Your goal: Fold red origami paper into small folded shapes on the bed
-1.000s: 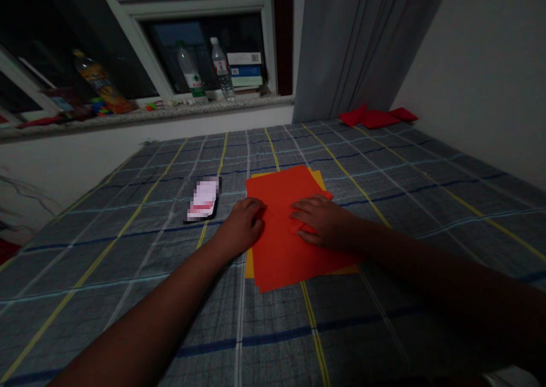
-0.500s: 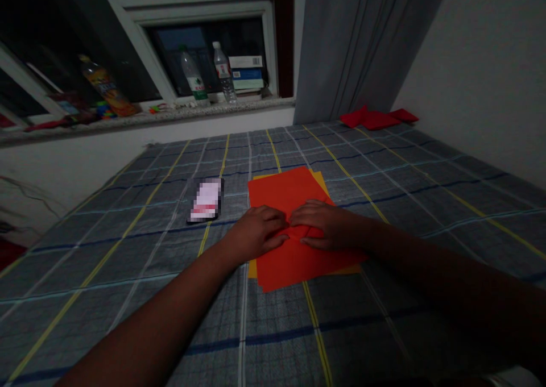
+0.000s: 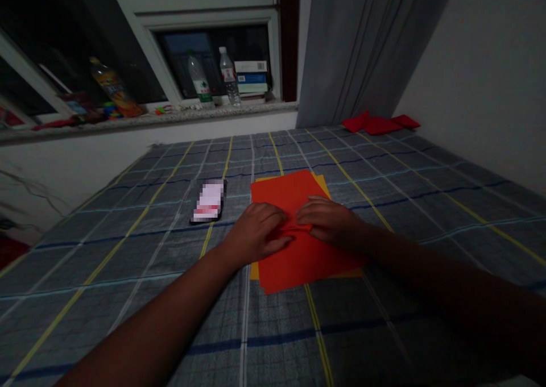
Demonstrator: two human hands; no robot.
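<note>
My left hand [image 3: 256,233] and my right hand [image 3: 333,221] face each other over a small folded piece of red paper [image 3: 298,228]. The fingers of both are curled in on its two ends, and they hide much of its shape. Beneath them lies a stack of orange-red paper sheets [image 3: 294,267], slightly turned. Corners of yellow paper [image 3: 319,182] stick out from under that stack. My left thumb rests low, near the front edge of the folded piece.
A phone [image 3: 209,200] lies on the checked bedspread [image 3: 170,273] to the left. Red folded pieces [image 3: 379,124] sit at the far right by the curtain [image 3: 345,46]. Bottles [image 3: 230,80] and books [image 3: 251,80] stand on the windowsill.
My right thumb has drawn in from the folded red paper's front edge, and a narrow flat strip of it now shows between my hands. The view has shifted slightly; the stack lies as before.
</note>
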